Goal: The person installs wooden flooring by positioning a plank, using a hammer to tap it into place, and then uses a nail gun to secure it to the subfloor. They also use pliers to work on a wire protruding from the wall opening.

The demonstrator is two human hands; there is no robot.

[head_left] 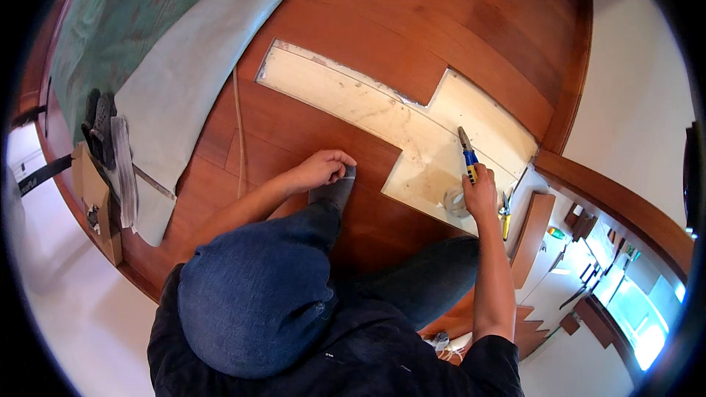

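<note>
My right hand is wrapped round the blue-and-yellow handles of a pair of pliers, whose jaws point away from me over a pale, bare strip in the wooden floor. Beside that hand lies a roll of clear tape, partly covered by it. A second, yellow-handled hand tool rests just to the right. My left hand is by the toe of my grey sock, its fingers curled in. Whether anything sits in those fingers is hidden.
Reddish-brown boards border the bare strip. To the left spreads a grey sheet, with dark gloves and an open cardboard box by its edge. A loose board leans right, near a doorway with scattered tools and wood pieces.
</note>
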